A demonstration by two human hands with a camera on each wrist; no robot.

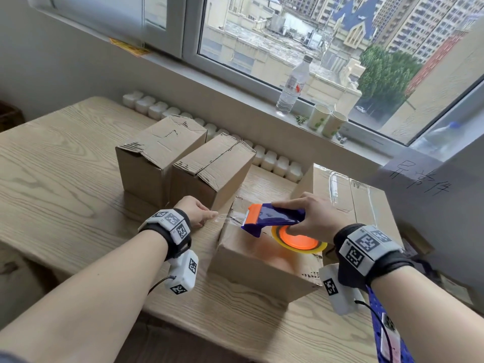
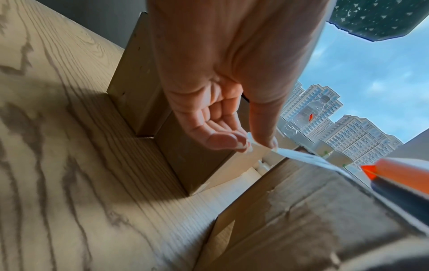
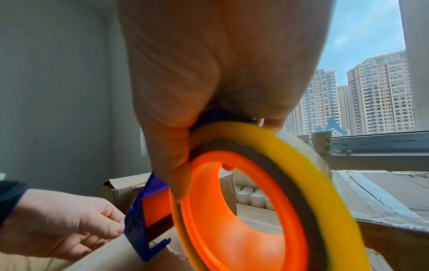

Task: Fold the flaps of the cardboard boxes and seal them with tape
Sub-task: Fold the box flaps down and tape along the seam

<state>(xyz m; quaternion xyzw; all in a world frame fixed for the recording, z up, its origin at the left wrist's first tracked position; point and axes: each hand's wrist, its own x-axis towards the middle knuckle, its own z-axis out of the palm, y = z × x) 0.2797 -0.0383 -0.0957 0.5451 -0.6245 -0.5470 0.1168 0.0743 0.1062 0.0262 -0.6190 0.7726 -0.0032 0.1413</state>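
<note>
Box (image 1: 264, 255) lower centre of head view, on bench (image 1: 65, 179) | left hand (image 1: 195, 212) grip pinches tape end (image 1: 222, 218); right hand (image 1: 313, 218) grips dispenser (image 1: 275, 218) | we anchor the end over the edge (taut), then draw along the seam.

Brown box (image 1: 262, 258) closed — clear tape (image 1: 226, 218) stretched over its edge.

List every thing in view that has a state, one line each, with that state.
near box: flaps folded shut, tape just started at its far left edge
tape strip: pulled taut from the dispenser
tape dispenser: held over the near box
left hand: pinches the tape end
right hand: grips the dispenser
right box: taped shut
two back boxes: flaps folded, no tape seen
water bottle: upright, capped
</note>
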